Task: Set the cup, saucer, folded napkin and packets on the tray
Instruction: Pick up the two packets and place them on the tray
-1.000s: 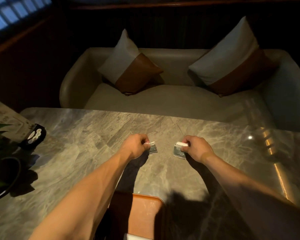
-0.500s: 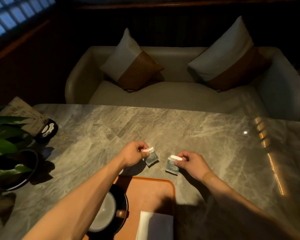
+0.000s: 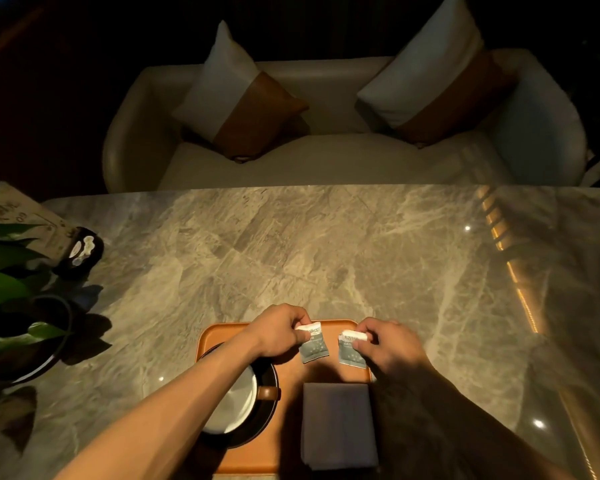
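Packets — 2, left packet (image 3: 313, 346) and right packet (image 3: 351, 351) — pinched in each hand's fingers over the tray (image 3: 291, 372) far edge.

The tray (image 3: 219, 337) is orange; the saucer (image 3: 267, 420) black; the cup (image 3: 236, 407) white inside with a brown handle; the folded napkin (image 3: 336, 424) grey. Both packets (image 3: 314, 348) are grey-green, white-topped, speckled with pale dots; the table (image 3: 326, 254) is veined grey marble; the cushions (image 3: 239, 98) white and brown.

Both hands, left hand (image 3: 278, 329) and right hand (image 3: 387, 346), now sit over the tray (image 3: 326, 372); previously over bare surface. Left packet (image 3: 313, 346) and right packet (image 3: 352, 351) hang below each grip, above the tray's far end.
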Demonstrator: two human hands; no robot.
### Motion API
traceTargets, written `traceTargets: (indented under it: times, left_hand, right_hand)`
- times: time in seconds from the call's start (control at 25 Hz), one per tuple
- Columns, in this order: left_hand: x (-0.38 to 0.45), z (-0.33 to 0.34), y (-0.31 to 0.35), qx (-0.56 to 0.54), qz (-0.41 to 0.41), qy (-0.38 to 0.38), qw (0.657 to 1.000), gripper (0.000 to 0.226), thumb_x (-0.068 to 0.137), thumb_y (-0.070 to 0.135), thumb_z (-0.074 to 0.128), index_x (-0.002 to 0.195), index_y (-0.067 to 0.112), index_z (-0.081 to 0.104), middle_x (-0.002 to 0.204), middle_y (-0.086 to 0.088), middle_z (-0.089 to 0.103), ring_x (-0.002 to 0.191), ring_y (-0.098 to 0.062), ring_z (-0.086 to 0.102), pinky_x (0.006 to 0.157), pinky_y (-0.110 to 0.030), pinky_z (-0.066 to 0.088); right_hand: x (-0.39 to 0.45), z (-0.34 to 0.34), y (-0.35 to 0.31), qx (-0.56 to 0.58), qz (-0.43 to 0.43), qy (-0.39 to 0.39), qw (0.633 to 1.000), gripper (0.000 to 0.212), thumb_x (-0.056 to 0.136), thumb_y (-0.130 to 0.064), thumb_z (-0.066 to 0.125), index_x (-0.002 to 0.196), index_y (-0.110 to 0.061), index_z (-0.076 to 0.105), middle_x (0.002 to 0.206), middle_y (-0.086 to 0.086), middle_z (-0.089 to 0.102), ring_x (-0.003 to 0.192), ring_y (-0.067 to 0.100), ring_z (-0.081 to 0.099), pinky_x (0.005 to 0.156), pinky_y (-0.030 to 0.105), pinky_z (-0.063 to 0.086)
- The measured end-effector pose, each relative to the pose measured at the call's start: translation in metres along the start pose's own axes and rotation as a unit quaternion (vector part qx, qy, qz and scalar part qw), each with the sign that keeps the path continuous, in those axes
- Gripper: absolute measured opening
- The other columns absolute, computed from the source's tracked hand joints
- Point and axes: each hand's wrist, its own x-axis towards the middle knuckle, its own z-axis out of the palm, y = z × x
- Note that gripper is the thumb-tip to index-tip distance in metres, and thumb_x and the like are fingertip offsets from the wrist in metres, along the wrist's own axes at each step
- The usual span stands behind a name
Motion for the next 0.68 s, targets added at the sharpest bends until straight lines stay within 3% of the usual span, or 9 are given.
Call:
traceTargets:
  times: [0.08,0.24,0.32,0.4,0.56,0.68]
  left_hand:
    - [0.0,0.005,0.002,0.027,0.007,0.0,1.0,0.012,0.089,0.024,0.068,0.1,0.019,0.069,0.088,0.0,0.069,0.083,-0.019,0.061,0.075,-0.031,0.046]
    - [-0.002,0.014,0.006,0.184,0.031,0.057,0.981,0.02,0.091,0.035,0.059,0.107,0.023,0.065,0.097,0.0,0.07,0.09,-0.024,0.062,0.073,-0.033,0.042]
    - [0.0,0.021,0.006,0.268,0.061,0.09,0.957,0.024,0.093,0.039,0.054,0.11,0.024,0.063,0.105,-0.002,0.069,0.098,-0.025,0.062,0.081,-0.036,0.043]
    - [0.002,0.027,0.005,0.309,0.079,0.109,0.942,0.026,0.094,0.041,0.051,0.112,0.024,0.06,0.11,-0.002,0.065,0.103,-0.025,0.06,0.087,-0.039,0.043]
    - [0.004,0.035,0.002,0.347,0.085,0.147,0.922,0.031,0.094,0.042,0.05,0.115,0.022,0.059,0.111,-0.003,0.061,0.103,-0.026,0.056,0.085,-0.039,0.042]
    - [-0.001,0.036,-0.003,0.341,0.121,0.166,0.917,0.032,0.09,0.047,0.054,0.111,0.023,0.06,0.109,0.0,0.057,0.101,-0.023,0.053,0.082,-0.037,0.039]
  right_hand:
    - [0.002,0.004,-0.002,-0.033,0.002,0.02,0.999,0.021,0.09,-0.048,0.058,0.108,-0.038,0.063,0.079,-0.017,0.053,0.096,0.014,0.054,0.087,0.035,0.039]
    - [0.006,0.018,-0.004,-0.115,-0.018,0.054,0.992,0.029,0.091,-0.05,0.053,0.116,-0.037,0.058,0.112,-0.013,0.064,0.11,0.015,0.047,0.092,0.038,0.03]
    - [0.005,0.025,-0.003,-0.135,-0.027,0.084,0.987,0.03,0.09,-0.051,0.054,0.117,-0.037,0.057,0.113,-0.012,0.062,0.11,0.016,0.046,0.093,0.037,0.029]
    - [0.002,0.03,-0.002,-0.15,-0.048,0.111,0.981,0.031,0.087,-0.049,0.06,0.114,-0.034,0.061,0.108,-0.009,0.062,0.106,0.018,0.05,0.09,0.038,0.031]
    - [-0.002,0.033,0.0,-0.142,-0.085,0.181,0.969,0.031,0.073,-0.04,0.078,0.098,-0.025,0.069,0.093,-0.004,0.062,0.089,0.022,0.056,0.077,0.04,0.042]
    - [-0.005,0.029,0.0,-0.119,-0.141,0.188,0.965,0.037,0.065,-0.043,0.079,0.097,-0.025,0.072,0.105,-0.001,0.064,0.099,0.024,0.057,0.08,0.042,0.047]
